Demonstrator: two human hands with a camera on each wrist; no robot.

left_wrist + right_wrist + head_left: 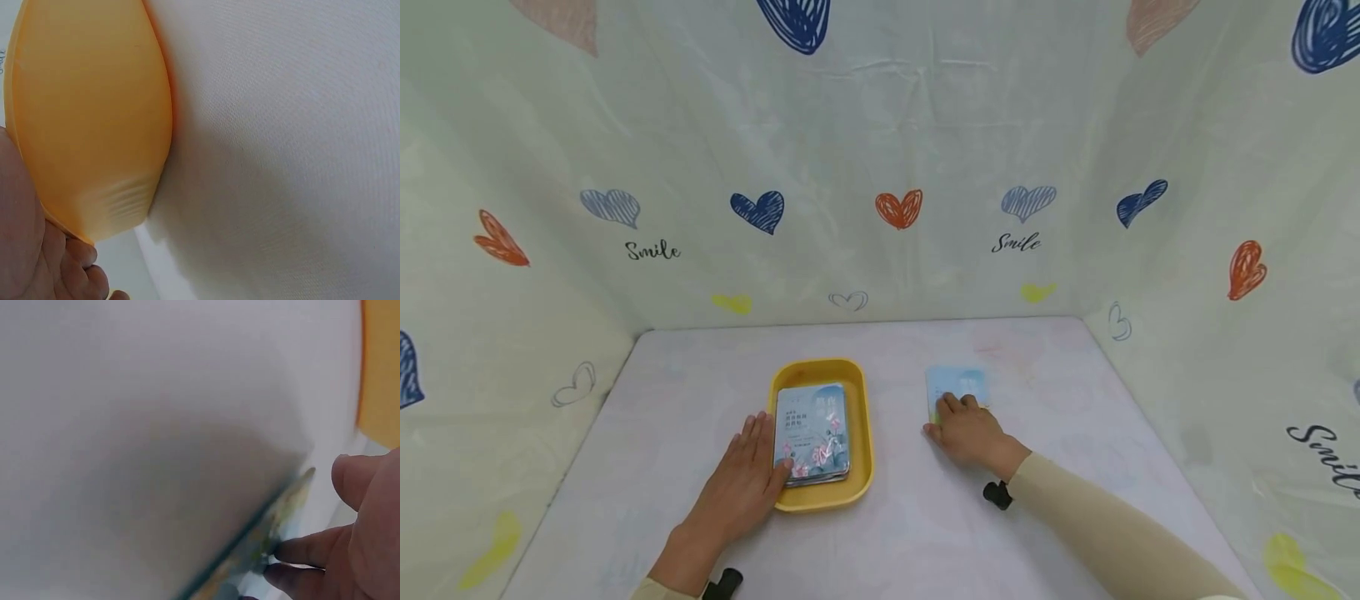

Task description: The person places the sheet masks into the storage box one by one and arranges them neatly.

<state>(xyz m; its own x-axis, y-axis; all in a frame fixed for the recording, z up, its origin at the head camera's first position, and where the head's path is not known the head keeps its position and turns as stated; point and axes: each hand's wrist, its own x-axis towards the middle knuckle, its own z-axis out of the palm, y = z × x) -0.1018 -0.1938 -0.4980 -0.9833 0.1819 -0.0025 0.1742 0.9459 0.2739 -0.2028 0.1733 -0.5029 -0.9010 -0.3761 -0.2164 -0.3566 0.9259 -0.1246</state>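
Note:
A yellow tray (820, 500) holds a stack of flat blue packets (811, 433) printed with pink flowers and writing. Along the tray's left rim lies my left hand (737, 479), its fingers straight and its thumb over the lower left of the stack. In the left wrist view the fingers touch the tray's outer edge. To the right of the tray, a flat light-blue packet (955, 382) lies on the table. My right hand (970, 433) rests its fingertips on that packet's lower part; in the right wrist view the thumb stands apart from it.
A pale cloth covers the table (895, 550). Around its back and sides hangs a white sheet (820, 267) printed with hearts and the word Smile. A small black device (997, 495) is at the right wrist, another (724, 583) at the left.

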